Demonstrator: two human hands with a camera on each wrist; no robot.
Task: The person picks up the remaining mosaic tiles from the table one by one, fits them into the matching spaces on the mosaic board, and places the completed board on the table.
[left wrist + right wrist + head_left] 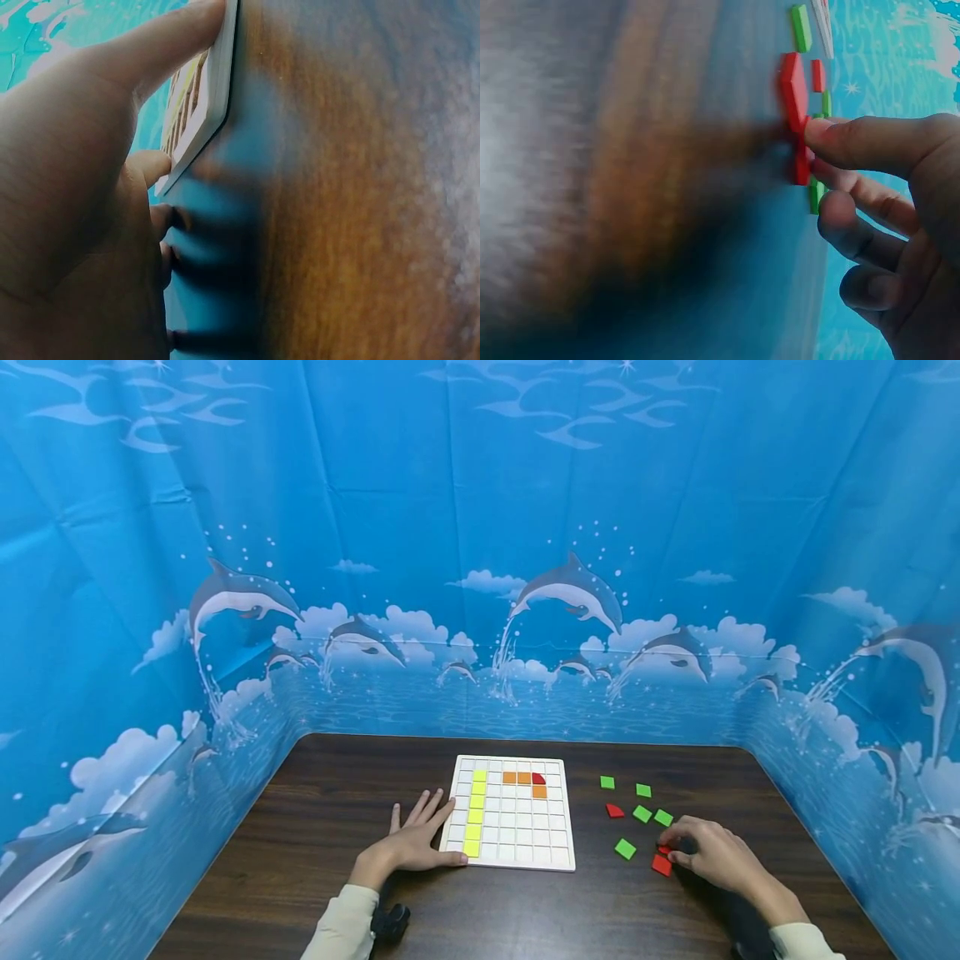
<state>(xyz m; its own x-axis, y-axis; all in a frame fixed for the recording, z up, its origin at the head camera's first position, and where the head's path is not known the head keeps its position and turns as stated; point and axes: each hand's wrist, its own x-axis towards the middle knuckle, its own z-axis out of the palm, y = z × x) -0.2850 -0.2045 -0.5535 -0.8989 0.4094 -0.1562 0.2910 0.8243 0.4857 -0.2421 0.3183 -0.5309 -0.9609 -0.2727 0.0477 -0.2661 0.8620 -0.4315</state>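
A white gridded board (525, 852) lies on the table with a column of yellow square tiles (476, 816), three orange tiles (510, 777) and a red rounded-corner tile (538, 779) in its cells. My left hand (412, 843) rests at the board's left side, fingers spread, its thumb on the near left corner. At the right, my right hand (716, 856) pinches a red tile (802, 161) between thumb and index finger, low over the table; the fingers partly hide it. Right beside it lies a red square tile (662, 865).
Several green square tiles (626, 849) and a red rounded-corner tile (615, 811) lie loose between the board and my right hand. The dark wooden table (315, 802) is enclosed at the back and sides by a blue dolphin-print curtain (420, 527).
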